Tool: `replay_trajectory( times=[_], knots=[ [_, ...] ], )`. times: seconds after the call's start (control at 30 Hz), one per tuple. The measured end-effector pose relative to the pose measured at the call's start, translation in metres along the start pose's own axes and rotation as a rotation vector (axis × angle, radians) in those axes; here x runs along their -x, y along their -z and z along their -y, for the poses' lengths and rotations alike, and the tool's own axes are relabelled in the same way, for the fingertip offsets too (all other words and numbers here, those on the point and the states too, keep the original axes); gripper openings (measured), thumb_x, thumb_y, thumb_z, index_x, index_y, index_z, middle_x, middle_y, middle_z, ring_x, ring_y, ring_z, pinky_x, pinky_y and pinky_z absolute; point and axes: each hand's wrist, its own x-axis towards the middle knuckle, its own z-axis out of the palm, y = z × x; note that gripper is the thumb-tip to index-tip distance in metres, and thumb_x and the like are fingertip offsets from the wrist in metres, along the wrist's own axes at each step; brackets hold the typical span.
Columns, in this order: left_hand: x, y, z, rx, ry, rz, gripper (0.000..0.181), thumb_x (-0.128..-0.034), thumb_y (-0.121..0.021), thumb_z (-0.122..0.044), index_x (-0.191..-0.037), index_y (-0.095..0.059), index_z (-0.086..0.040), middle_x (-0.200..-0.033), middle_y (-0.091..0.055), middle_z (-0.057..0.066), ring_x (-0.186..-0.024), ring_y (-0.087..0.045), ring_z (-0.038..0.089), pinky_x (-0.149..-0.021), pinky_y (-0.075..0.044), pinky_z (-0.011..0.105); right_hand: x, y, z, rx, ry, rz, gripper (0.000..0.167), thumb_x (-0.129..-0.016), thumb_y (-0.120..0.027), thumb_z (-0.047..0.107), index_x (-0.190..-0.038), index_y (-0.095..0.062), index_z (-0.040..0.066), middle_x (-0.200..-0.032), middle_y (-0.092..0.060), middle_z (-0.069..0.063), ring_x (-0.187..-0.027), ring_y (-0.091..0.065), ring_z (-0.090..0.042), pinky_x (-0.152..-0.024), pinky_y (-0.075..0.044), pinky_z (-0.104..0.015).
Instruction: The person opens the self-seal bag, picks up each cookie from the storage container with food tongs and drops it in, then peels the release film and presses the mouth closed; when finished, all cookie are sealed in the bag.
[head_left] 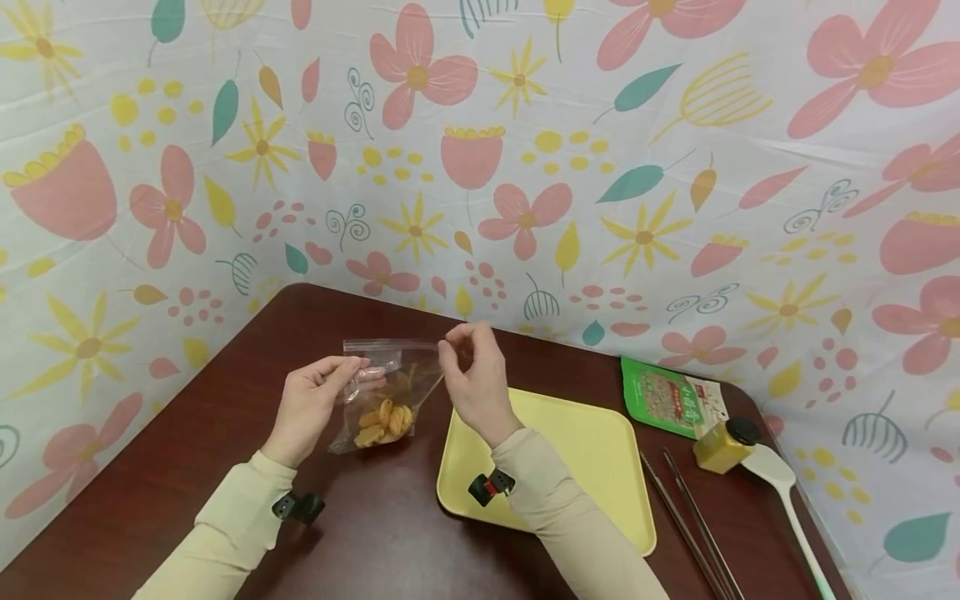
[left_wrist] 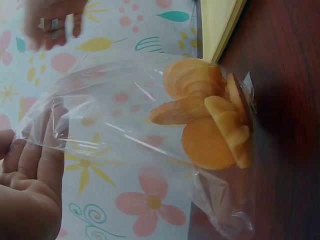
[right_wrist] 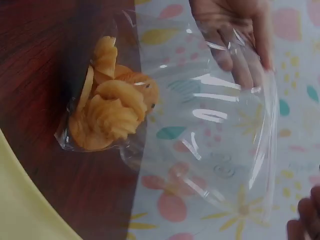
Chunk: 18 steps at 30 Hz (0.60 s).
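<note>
Clear plastic bag (head_left: 411, 377), head view: glossy and see-through, a zip strip (head_left: 393, 343) along its top, held up over the dark red-brown tabletop (head_left: 375, 517), just left of a yellow tray (head_left: 592, 475).
Orange pieces (head_left: 386, 419), head view: a small golden heap sunk in the bottom of the bag.
Left hand (head_left: 303, 408), head view: its grip pinches the upper side of the bag between thumb and fingers.
Right hand (head_left: 478, 383), head view: fingers bent right by the other top corner; from where I stand I can't tell whether that grip pinches the film.
Tray's far side, head view: a green packet (head_left: 660, 400), a yellow jar with a black cap (head_left: 720, 448) and two slim metal rods (head_left: 704, 525).
Film, left wrist view: thin and creased, streaked with white shine, the flowered cloth (left_wrist: 155, 202) showing through.
Heap, left wrist view: rounded, ridged slices overlapping, some deeper orange, some paler.
Heap, right wrist view: scalloped and swirled, with dark specks at one edge.
Right fingers (right_wrist: 306, 215), right wrist view: those showing are apart from the film.
</note>
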Motion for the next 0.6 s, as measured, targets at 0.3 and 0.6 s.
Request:
replay_trajectory(
  times=[0.3,0.6],
  knots=[
    [0.003,-0.005,-0.006,-0.073,-0.049,0.041,0.037,-0.0988,-0.059,-0.026,-0.118,-0.064,0.005,-0.103,-0.071,0.019,-0.094,-0.07,0.024,-0.079,-0.056,0.033,-0.005,-0.015,0.023,0.212,0.389,0.129,0.014,-0.094,-0.065,0.013,-0.107,-0.066,0.009,-0.098,-0.06,0.001,-0.084,-0.051,-0.015,-0.073,-0.038,-0.023],
    [0.008,-0.008,-0.011,-0.249,-0.1,0.017,0.027,-0.0982,-0.06,-0.026,-0.112,-0.069,-0.005,-0.054,-0.058,0.009,-0.033,-0.039,0.024,-0.035,-0.034,0.03,-0.007,-0.026,0.035,0.35,0.502,0.216,0.023,-0.094,-0.067,0.019,-0.115,-0.071,0.01,-0.106,-0.058,-0.002,-0.088,-0.05,-0.015,-0.074,-0.041,-0.024]
  ],
)
